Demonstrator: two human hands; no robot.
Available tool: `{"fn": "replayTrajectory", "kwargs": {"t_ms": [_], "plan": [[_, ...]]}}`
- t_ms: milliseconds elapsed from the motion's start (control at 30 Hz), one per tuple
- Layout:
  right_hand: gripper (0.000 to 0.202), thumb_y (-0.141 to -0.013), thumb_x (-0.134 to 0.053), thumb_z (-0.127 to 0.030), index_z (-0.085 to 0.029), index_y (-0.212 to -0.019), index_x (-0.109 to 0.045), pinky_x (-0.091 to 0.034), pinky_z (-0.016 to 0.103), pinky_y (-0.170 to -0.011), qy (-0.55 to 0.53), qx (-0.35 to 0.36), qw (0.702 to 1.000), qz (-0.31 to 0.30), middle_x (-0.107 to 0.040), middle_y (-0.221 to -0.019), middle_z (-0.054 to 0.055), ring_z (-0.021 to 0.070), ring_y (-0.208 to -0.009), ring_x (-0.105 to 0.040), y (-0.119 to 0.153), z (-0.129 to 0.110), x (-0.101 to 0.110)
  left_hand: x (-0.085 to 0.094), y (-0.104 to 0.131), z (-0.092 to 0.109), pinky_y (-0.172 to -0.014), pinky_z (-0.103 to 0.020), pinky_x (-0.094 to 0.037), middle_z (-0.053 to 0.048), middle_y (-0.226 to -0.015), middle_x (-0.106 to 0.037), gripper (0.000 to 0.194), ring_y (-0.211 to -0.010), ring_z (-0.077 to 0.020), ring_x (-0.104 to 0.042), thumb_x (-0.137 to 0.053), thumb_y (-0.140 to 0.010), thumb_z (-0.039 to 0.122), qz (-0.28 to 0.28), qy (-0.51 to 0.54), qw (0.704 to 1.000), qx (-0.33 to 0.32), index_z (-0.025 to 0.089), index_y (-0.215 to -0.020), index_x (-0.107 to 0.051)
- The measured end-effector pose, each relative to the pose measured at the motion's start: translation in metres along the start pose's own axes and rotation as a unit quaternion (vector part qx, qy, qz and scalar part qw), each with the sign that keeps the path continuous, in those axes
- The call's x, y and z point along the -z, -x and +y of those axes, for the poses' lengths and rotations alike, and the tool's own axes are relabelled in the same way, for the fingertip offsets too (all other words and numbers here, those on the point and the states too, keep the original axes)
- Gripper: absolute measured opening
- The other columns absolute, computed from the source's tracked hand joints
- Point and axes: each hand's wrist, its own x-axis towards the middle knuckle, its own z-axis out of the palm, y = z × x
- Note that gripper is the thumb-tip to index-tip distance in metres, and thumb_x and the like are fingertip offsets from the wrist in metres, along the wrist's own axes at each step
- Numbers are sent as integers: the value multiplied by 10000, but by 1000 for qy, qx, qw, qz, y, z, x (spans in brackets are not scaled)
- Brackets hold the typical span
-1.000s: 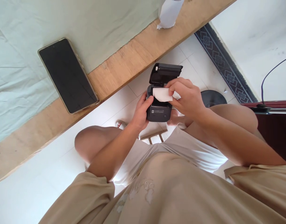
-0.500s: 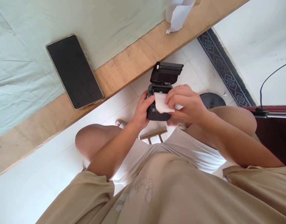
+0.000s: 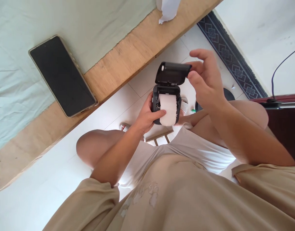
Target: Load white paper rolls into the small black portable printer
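Holding black printer (image 3: 178,103) above floor (image 3: 120,101) in left hand (image 3: 147,116), long way from table (image 3: 128,54) to shirt (image 3: 169,183). Touching shiny open lid (image 3: 173,73) with right hand (image 3: 207,81), spread wide. Smooth white paper (image 3: 168,104) under left thumb (image 3: 160,113).

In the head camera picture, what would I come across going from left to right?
Phone, left hand, black device with its lid up, right hand, thin dark cord.

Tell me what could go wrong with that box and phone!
The lid might pinch the right hand, whose fingers are at its edge. The paper could slip crooked, since the left hand has its thumb on it. The phone might fall if bumped, as one corner is by the edge of the table.
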Motion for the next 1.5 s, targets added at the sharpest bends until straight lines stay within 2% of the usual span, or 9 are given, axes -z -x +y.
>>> {"fn": "replayTrajectory", "kwargs": {"t_ms": [67,167,300,433,567,800,967,1167,1500], "plan": [[354,-1110,-506,-538,-340,-1400,-549,-619,505,-1091,-44,14,999,4,-781,-1195,73,277,-1218,-761,3,-7,0,3,-1,-2,-934,-379,-605,-50,-1169,-794,897,-1181,-327,-770,-1052,-558,306,-6,-9,1000,-3,290,-1373,-679],[337,-1045,-615,-498,-259,-1280,-654,-602,520,-1109,-16,38,998,-37,-772,-1276,112,293,-1230,-734,9,-16,-1,9,-3,-6,-921,-394,-609,-49,-1207,-801,1000,-1111,-305,-782,-1063,-583,365,-37,-18,999,-13,313,-1477,-618],[532,-935,-710,-487,-232,-1398,-645,-611,547,-1086,13,7,989,-146,-738,-1379,140,325,-1262,-698,14,-18,-7,11,-2,-7,-922,-402,-637,-45,-1264,-806,918,-1145,-316,-796,-1051,-637,517,-58,1,998,-31,319,-1436,-644],[612,-937,-696,-515,-264,-1484,-582,-605,539,-1063,1,-34,981,-191,-712,-1407,126,321,-1223,-691,14,-16,-12,6,0,-6,-907,-399,-658,-68,-1255,-817,770,-1222,-345,-795,-989,-701,635,-34,25,998,-39,276,-1317,-698],[650,-942,-682,-544,-271,-1521,-569,-605,534,-1034,21,-40,979,-197,-686,-1435,133,330,-1220,-677,16,-15,-14,1,1,-4,-1001,-436,-664,-72,-1232,-822,633,-1329,-368,-759,-938,-744,602,-15,59,997,-40,257,-1233,-730],[700,-949,-686,-576,-258,-1564,-580,-580,583,-1116,69,-32,976,-204,-632,-1503,158,386,-1355,-629,16,-15,-18,1,1,-1,-982,-418,-671,-64,-1162,-835,466,-1287,-348,-778,-853,-814,573,10,51,997,-57,242,-1126,-750],[704,-952,-683,-555,-249,-1576,-574,-598,568,-1094,70,-23,975,-211,-617,-1511,163,386,-1353,-629,14,-19,-19,2,1,1,-970,-413,-673,-65,-1145,-837,487,-1268,-347,-790,-860,-803,516,29,61,997,-48,241,-1192,-758],[702,-963,-652,-555,-237,-1584,-574,-615,569,-1064,70,-22,975,-208,-619,-1516,173,393,-1348,-632,15,-20,-18,3,1,-1,-919,-403,-675,-49,-1094,-846,578,-1187,-339,-826,-898,-788,483,22,84,995,-46,248,-1296,-753],[712,-945,-654,-537,-228,-1583,-583,-629,584,-1035,79,-27,974,-210,-620,-1514,184,412,-1335,-639,14,-22,-17,3,-1,-3,-835,-401,-661,-61,-1143,-850,636,-1124,-338,-829,-897,-771,588,17,39,998,-44,266,-1302,-758]]}}
